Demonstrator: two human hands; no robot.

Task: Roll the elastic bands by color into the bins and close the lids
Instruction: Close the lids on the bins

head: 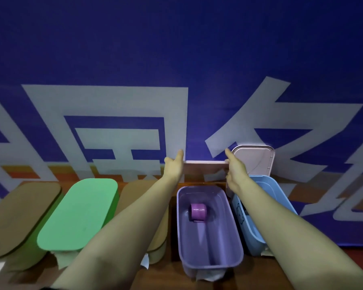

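An open purple bin (pixel 210 262) stands in front of me with a purple rolled band (pixel 198 212) lying inside it. Beyond its far end I hold a pale lid (pixel 205 162) edge-on between both hands. My left hand (pixel 173 167) grips the lid's left end and my right hand (pixel 235 170) grips its right end. To the right is an open blue bin (pixel 281 197); its inside is mostly hidden by my right arm. A second pale lid (pixel 254 159) leans upright against the wall behind it.
Left of the purple bin stand three closed bins: a tan-lidded one (pixel 134 193) partly under my left arm, a green-lidded one (pixel 80 212) and another tan-lidded one (pixel 21 218). A blue banner wall (pixel 176 59) rises right behind the wooden table (pixel 168 275).
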